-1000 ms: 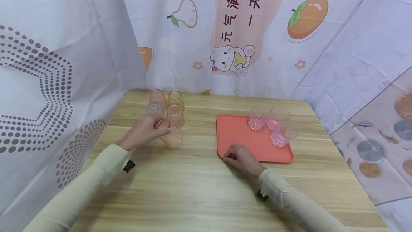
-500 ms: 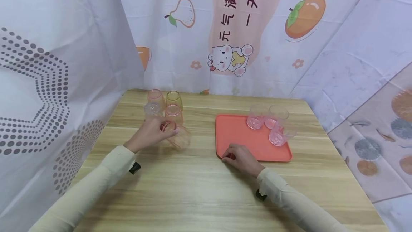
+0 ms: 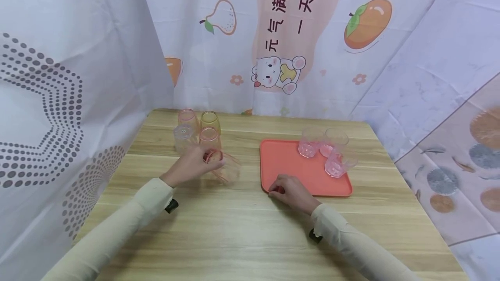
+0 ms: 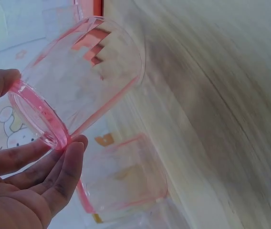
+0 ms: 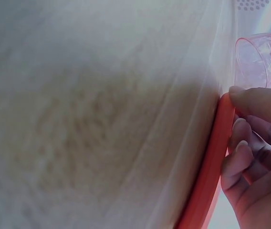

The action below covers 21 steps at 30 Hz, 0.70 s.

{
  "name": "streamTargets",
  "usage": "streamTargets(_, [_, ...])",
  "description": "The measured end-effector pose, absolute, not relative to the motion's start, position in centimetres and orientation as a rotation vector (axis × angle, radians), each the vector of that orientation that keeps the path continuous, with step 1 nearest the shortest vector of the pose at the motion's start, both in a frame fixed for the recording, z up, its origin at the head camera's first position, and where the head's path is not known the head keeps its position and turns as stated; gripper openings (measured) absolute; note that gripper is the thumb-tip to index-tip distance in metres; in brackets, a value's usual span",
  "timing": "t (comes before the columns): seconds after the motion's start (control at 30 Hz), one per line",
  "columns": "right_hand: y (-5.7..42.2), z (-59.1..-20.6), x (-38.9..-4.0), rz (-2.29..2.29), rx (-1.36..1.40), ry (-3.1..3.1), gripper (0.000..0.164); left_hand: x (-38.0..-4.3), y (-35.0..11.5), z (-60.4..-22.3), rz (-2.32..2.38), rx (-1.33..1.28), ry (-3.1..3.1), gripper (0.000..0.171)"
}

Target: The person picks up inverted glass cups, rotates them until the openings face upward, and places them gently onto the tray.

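Observation:
My left hand (image 3: 193, 164) pinches a clear pink drinking glass (image 4: 85, 76) by its thick base, thumb on one side and fingertips on the other. The glass is tilted, its mouth pointing down and to the right, above the table just in front of the other glasses. At the near left corner of the red tray (image 3: 287, 159), my right hand (image 3: 294, 193) grips the rim (image 5: 216, 138) between thumb and curled fingers. Three pinkish clear glasses (image 3: 307, 148) stand mouth up at the tray's back right.
Several glasses stand upside down at the table's back left: a pink one (image 3: 188, 118), a yellow one (image 3: 211, 119), a colourless one (image 3: 183, 133) and another pink one (image 3: 209, 135). A printed curtain (image 3: 218, 55) hangs behind the wooden table (image 3: 234, 237).
My left hand has moved right with the pink glass, away from the upside-down glasses and towards the tray. The right hand stays at the tray corner.

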State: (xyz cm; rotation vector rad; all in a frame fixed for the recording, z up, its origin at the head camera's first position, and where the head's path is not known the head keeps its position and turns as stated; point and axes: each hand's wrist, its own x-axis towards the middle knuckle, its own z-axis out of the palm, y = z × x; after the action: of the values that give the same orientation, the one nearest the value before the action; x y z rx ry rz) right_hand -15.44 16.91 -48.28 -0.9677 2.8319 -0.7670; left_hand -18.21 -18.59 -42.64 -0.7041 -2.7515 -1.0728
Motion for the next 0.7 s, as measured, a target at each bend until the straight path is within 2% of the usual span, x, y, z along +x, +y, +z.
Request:
streamTargets(0.33, [16.8, -48.3, -15.2, -0.818, -0.916, 2.832, 0.007, -17.9, -17.1, -43.0, -1.150, -0.690, -2.767, 0.029])
streamTargets(0.7, [16.2, -48.2, -15.1, -0.989, -0.812, 2.825, 0.011, -17.8, -15.7, -43.6, -1.181, -0.732, -2.726, 0.020])
